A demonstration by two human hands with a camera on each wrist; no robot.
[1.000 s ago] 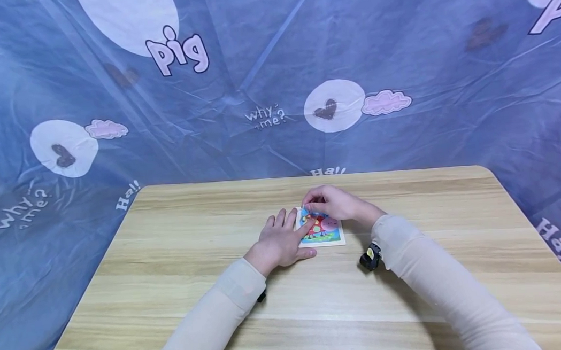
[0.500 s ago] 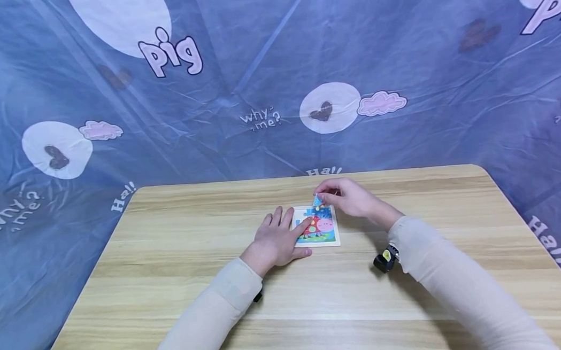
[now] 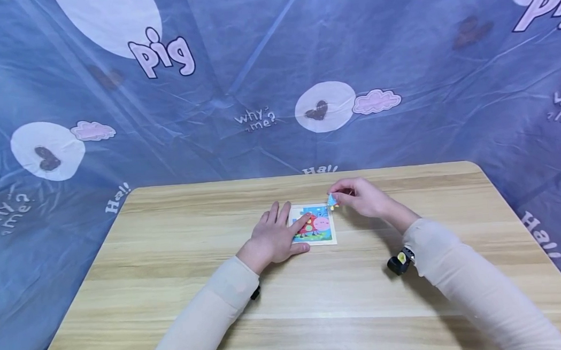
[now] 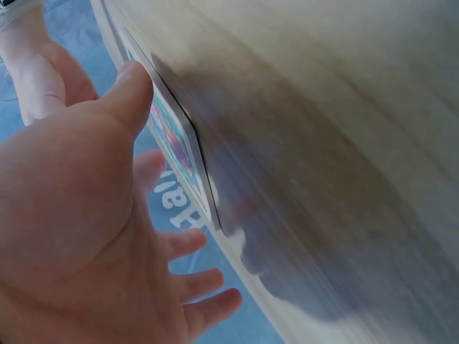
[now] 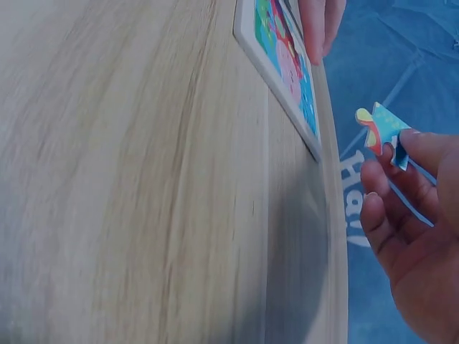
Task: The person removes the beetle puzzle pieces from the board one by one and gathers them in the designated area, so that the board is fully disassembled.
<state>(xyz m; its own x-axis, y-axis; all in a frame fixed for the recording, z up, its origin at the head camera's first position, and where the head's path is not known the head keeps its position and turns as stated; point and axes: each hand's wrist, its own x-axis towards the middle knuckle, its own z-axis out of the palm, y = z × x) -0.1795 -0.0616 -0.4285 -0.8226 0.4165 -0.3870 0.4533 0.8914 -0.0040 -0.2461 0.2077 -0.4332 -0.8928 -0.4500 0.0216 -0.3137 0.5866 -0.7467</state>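
A small jigsaw puzzle (image 3: pixel 323 231) in a pale frame lies flat on the table, its picture showing a pink pig face and a red spotted body. Over its left side my left hand (image 3: pixel 275 238) is spread, index finger and thumb reaching onto it. A pale bare patch shows at the puzzle's upper left. Off the upper right corner, my right hand (image 3: pixel 365 197) pinches a jigsaw piece (image 5: pixel 387 129) between thumb and fingers. That piece is light blue with red and yellow parts, and is held up above the table in the right wrist view.
The wooden table (image 3: pixel 191 218) has rounded far corners. Behind it hangs a blue printed cloth (image 3: pixel 234 49) that also runs down both sides. A small black camera (image 3: pixel 399 262) is strapped to the right wrist.
My right hand has lifted the jigsaw piece from the puzzle's upper left and carried it right, past the frame's corner. The left hand has stayed on the puzzle; the whole view has shifted slightly.
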